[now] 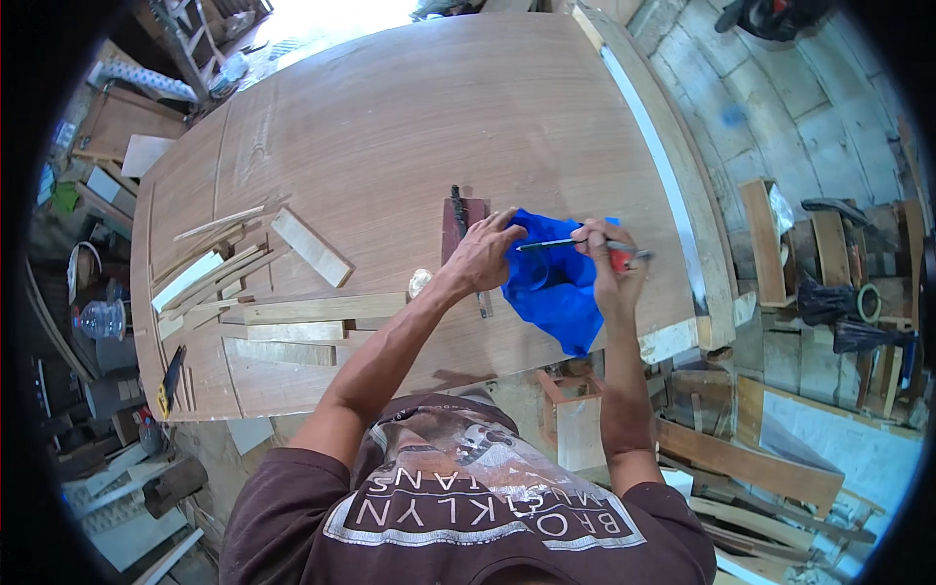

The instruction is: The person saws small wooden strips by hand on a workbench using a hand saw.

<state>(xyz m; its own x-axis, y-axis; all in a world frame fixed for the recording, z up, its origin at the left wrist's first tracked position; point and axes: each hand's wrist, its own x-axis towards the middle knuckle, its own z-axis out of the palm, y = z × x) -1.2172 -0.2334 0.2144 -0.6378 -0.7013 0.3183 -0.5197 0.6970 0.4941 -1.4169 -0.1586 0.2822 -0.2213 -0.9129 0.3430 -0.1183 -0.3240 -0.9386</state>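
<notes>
A crumpled blue plastic bag [565, 317] stands with its mouth open near the front edge of the wooden table. My left hand [483, 252] pinches the bag's left rim. In my right hand [612, 265] is a thin pointed tool like a screwdriver [548, 244], its metal shaft lying across the bag's mouth and its tip toward my left hand. Some red shows beside my right palm; I cannot make out what it belongs to. Just beyond my left hand lies a dark reddish flat piece [475, 210] with a dark rod [456, 207] on it. The bag's contents are hidden.
Several wood strips [327, 309] and a short board [312, 249] lie on the table [370, 127] to the left. A handsaw [173, 378] rests at its left corner. A pale round thing [419, 283] sits by my left forearm. A long metal strip [653, 161] edges the right side.
</notes>
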